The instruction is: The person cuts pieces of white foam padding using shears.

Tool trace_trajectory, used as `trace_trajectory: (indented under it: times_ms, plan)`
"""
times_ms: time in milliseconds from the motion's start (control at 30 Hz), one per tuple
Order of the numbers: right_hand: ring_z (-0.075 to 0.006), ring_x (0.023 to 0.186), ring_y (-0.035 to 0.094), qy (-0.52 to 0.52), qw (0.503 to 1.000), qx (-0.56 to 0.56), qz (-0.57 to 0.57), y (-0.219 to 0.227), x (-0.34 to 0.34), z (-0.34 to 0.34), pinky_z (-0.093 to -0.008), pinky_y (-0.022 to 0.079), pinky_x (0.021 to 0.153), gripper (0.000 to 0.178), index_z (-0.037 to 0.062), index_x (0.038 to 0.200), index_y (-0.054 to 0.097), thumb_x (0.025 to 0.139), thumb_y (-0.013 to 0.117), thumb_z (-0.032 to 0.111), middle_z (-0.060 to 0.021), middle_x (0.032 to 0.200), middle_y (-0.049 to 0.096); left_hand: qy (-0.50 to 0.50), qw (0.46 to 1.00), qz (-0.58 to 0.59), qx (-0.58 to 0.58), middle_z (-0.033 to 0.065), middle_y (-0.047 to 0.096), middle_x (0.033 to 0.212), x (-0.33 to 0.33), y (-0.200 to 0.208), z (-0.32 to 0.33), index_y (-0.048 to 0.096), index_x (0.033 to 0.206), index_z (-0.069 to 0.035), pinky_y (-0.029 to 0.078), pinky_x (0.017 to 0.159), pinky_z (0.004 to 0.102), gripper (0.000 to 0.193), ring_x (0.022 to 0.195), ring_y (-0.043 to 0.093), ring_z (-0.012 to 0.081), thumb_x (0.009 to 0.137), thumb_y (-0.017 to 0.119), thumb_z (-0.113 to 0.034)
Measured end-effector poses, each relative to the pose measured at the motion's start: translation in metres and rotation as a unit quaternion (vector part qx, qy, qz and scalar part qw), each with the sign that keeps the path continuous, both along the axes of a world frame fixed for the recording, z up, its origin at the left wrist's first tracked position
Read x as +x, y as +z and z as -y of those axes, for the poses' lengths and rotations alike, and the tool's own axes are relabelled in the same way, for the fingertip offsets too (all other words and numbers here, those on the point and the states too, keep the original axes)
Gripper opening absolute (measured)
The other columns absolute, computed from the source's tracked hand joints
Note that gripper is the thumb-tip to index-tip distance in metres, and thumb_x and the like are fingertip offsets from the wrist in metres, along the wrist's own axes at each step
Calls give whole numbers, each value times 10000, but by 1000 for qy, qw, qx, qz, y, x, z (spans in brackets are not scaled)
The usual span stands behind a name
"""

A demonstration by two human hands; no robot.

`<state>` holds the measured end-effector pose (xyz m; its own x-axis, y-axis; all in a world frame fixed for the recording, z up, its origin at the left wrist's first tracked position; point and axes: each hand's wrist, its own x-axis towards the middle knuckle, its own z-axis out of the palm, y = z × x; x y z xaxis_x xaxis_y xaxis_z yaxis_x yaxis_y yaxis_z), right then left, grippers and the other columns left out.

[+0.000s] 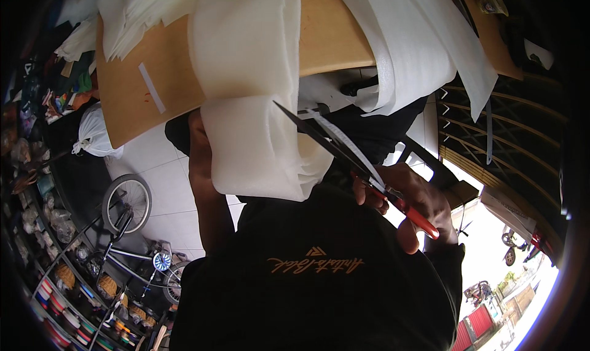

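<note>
Foam sheet (246, 148), white, folded (layers fanned), right hand (425, 194) clamped on scissors (344, 157), left hand hidden, grip unclear.

Left arm: bare forearm (206, 191) runs nearly straight up, left of center, from the lower-middle of the frame. Left hand (196, 123) sits at its top end — only an edge shows, the rest is hidden, so finger pose can't be read.

Right arm: dark sleeve (447, 274) at lower right, forearm strongly foreshortened, wrist (441, 235) just above the cuff. Right hand (424, 191) is right of center, angled up and left, knuckles toward the upper right. Fingers (361, 192) curl around in a closed grip, tips pointing down-left; what looks like the thumb (407, 238) hangs lower — bent, tip down. Hands well apart, left one higher in frame.
</note>
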<state>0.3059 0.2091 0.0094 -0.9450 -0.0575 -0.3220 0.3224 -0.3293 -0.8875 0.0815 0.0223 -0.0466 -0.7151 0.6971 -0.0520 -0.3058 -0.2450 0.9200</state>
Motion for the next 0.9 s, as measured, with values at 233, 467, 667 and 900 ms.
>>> trace_trajectory:
  times_ms: [233,467,667,900]
  plan:
    - [-102,551,496,97,992,-10,84,7,7,-15,-282,389,533,758,23,965,540,566,780,620,20,599,483,-95,983,-154,-15,49,657,905,-27,-43,30,624,969,13,503,695,260,279,770,612,106,779,721,-166]
    - [-76,512,486,99,962,-161,197,23,8,-25,-247,370,485,631,8,978,531,729,746,546,34,603,459,-22,987,155,40,36,691,796,-13,-23,26,683,840,13,501,579,228,203,651,618,72,741,793,-125]
    - [-97,454,493,178,977,-58,103,25,8,-30,-252,361,457,639,23,926,538,767,671,627,20,539,500,-55,993,-100,16,66,644,917,-3,-5,18,581,989,5,507,681,267,269,786,614,123,796,713,-127]
    - [-105,486,504,179,976,-53,113,24,10,-36,-263,375,469,768,15,914,560,734,568,762,4,546,519,-48,996,-77,18,79,651,924,-1,-5,16,586,989,19,512,673,267,293,783,626,134,771,733,-110]
